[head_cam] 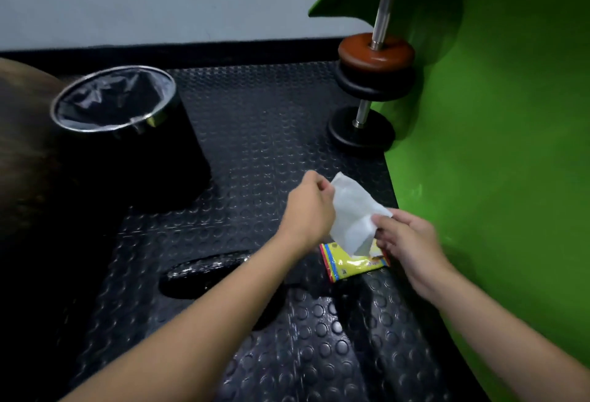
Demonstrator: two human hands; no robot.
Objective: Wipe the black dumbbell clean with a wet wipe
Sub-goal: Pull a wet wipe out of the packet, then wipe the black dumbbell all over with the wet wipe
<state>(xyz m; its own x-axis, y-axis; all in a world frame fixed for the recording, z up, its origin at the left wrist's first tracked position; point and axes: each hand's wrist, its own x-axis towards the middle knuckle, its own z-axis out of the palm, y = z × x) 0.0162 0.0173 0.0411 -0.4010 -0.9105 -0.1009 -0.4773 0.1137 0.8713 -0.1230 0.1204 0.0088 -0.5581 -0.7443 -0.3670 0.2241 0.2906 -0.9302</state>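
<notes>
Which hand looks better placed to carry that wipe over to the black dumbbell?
Probably the right hand: it already pinches the wet wipe and is on the green-wall side, where the black dumbbell stands. The left hand sits farther away.

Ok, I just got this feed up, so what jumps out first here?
The white wet wipe at centre, pinched between the left hand and right hand just above the yellow wipe packet on the studded black mat. Beyond it, the black dumbbell stands on end against the bright green wall, a brown-plated one above it. A lined black bin stands far left.
</notes>
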